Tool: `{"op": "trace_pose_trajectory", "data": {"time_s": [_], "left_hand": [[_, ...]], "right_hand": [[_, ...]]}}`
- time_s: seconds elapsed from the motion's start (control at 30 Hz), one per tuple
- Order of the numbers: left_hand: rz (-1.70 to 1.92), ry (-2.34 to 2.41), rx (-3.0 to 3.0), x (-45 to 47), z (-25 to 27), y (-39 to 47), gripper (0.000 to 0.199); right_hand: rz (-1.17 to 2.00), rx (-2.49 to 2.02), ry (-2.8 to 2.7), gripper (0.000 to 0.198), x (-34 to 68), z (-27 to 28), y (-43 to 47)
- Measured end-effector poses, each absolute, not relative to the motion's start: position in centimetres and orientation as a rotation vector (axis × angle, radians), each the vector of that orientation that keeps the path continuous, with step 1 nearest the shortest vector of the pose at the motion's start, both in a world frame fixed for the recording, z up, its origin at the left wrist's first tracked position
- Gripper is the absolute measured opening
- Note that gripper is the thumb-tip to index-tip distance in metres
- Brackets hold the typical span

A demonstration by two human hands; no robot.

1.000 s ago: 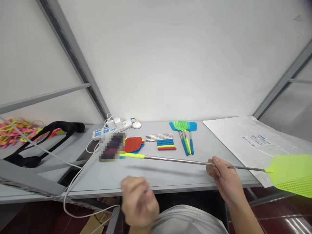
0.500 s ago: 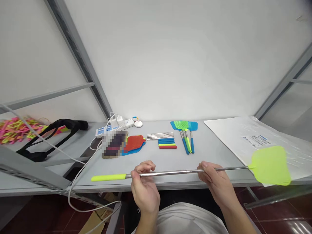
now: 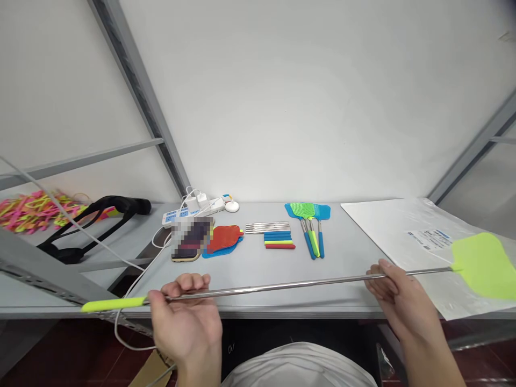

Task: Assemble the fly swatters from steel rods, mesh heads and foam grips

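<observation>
A telescopic fly swatter point(image 3: 290, 285) with a steel rod is stretched out across the front of the table. My left hand point(image 3: 187, 317), palm up, is closed on the rod beside the yellow-green handle. Near the yellow-green swatter head point(image 3: 484, 264), my right hand point(image 3: 399, 295) pinches the rod between thumb and fingers. Beyond the rod lie a row of steel rods point(image 3: 267, 227) and several loose handles point(image 3: 279, 246) in blue, yellow and red. Complete fly swatters point(image 3: 311, 241) with blue and green heads lie to their right. Loose red and blue heads point(image 3: 224, 239) are stacked on the left.
A blurred phone point(image 3: 192, 239) lies left of the stacked heads, with a power strip point(image 3: 183, 215) and white cables behind it. A white plastic package point(image 3: 387, 231) covers the right side. Past the metal shelf post point(image 3: 137, 80) are a black strap-like frame point(image 3: 116, 203) and colourful pieces point(image 3: 38, 212).
My hands have moved apart, the left one leftward and the right one rightward. The swatter's rod is drawn out longer, with its handle and head farther apart.
</observation>
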State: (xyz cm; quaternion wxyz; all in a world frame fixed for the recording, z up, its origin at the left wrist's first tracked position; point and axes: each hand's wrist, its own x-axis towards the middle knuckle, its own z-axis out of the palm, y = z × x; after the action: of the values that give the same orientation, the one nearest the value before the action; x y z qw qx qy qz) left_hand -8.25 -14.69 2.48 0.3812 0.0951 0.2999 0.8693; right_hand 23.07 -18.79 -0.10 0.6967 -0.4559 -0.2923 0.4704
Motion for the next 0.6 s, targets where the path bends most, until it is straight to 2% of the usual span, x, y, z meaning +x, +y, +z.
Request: {"op": "trace_pose_trajectory", "data": {"time_s": [0.37, 0.6], "left_hand": [[2.028, 0.647, 0.273, -5.5, 1.7, -14.2, 0.048], [1.834, 0.629, 0.345, -1.9, 0.9, -15.6, 0.038]], "right_hand": [[0.795, -0.899, -0.489, 0.047, 22.0, -0.4, -17.2], [0.948, -0.958, -0.611, 0.048, 17.3, -1.9, -16.9]]}}
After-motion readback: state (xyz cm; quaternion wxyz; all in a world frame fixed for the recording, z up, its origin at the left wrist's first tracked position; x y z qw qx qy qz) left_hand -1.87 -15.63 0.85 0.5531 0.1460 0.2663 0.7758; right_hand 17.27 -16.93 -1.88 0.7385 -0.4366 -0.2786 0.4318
